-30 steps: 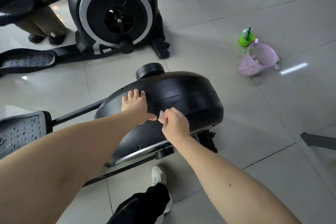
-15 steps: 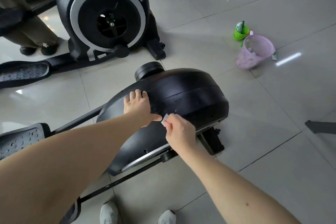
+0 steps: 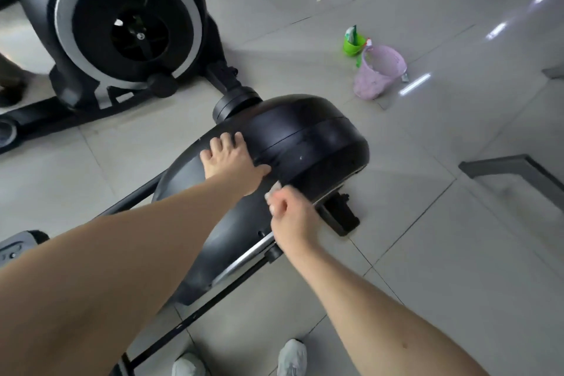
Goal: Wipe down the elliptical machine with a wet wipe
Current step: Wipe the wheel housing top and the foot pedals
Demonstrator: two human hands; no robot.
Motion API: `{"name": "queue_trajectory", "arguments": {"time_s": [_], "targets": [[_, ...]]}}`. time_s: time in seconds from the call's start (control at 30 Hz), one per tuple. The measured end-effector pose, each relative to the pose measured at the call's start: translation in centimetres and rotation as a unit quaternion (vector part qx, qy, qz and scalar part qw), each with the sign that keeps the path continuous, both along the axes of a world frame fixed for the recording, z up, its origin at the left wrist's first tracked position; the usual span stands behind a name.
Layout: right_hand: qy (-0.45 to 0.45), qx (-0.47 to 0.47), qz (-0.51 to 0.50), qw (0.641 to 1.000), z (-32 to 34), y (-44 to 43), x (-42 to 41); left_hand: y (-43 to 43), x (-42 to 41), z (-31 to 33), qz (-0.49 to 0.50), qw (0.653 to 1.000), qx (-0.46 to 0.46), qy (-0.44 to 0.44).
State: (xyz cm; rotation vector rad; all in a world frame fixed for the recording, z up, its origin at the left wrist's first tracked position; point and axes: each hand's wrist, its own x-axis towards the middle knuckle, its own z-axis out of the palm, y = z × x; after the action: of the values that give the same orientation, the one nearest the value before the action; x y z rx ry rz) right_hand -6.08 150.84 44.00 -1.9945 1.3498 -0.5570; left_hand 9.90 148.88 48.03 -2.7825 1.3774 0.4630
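The left hand (image 3: pixel 227 159) is lying flat, fingers straight, atop the black housing of the elliptical machine (image 3: pixel 311 137) mid-floor, while just right of it the right hand (image 3: pixel 290 212) is pinching a small wet wipe (image 3: pixel 276 187) against the housing's side, with a pink basket (image 3: pixel 380 73) lying farther right on the floor.

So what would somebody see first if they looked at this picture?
In the middle, the left hand lies flat on the round black machine cover, and the right hand pinches a small white wipe at its side. Behind, at the upper left, a second machine shows a big silver ring. On the shiny floor at the upper right lies a pink basket beside a green cup.
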Motion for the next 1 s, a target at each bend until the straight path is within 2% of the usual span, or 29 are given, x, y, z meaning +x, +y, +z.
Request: {"name": "queue_trajectory", "arguments": {"time_s": [0.07,0.1,0.13,0.2,0.23,0.27,0.33,0.47,0.6,0.73,0.93,1.0], "targets": [[-0.032,0.090,-0.036,0.995,0.9,1.1,-0.3,1.2,0.2,0.7,0.012,0.998,-0.065,0.020],[-0.086,0.145,-0.070,0.983,1.5,1.1,-0.7,1.7,0.2,0.9,0.017,0.993,-0.107,0.050],[-0.155,0.203,-0.104,0.961,2.2,1.1,-1.3,2.3,0.1,1.0,0.021,0.985,-0.145,0.096],[-0.278,0.325,-0.160,0.890,3.2,1.3,-2.2,3.5,-0.3,1.2,0.035,0.955,-0.183,0.229],[-0.307,0.361,-0.166,0.865,3.5,1.5,-2.6,4.2,-0.8,1.4,0.055,0.933,-0.183,0.304],[-0.315,0.375,-0.160,0.857,3.5,1.5,-3.0,4.9,-1.3,1.4,0.076,0.911,-0.180,0.362],[-0.315,0.374,-0.135,0.862,3.8,1.6,-3.5,6.1,-2.3,1.5,0.086,0.886,-0.179,0.419],[-0.318,0.372,-0.101,0.866,4.0,1.8,-4.3,7.8,-4.0,1.7,0.025,0.882,-0.185,0.433],[-0.328,0.364,-0.120,0.863,3.7,2.2,-4.6,9.1,-4.4,1.6,-0.003,0.883,-0.183,0.433],[-0.307,0.359,-0.127,0.872,3.4,2.4,-5.1,10.2,-4.5,2.0,-0.030,0.862,-0.158,0.480],[-0.300,0.372,-0.126,0.870,2.8,2.5,-5.7,10.5,-4.9,0.8,0.004,0.886,-0.202,0.417],[-0.298,0.376,-0.124,0.869,2.6,2.7,-5.9,10.6,-5.0,0.2,-0.013,0.897,-0.200,0.393]]}}
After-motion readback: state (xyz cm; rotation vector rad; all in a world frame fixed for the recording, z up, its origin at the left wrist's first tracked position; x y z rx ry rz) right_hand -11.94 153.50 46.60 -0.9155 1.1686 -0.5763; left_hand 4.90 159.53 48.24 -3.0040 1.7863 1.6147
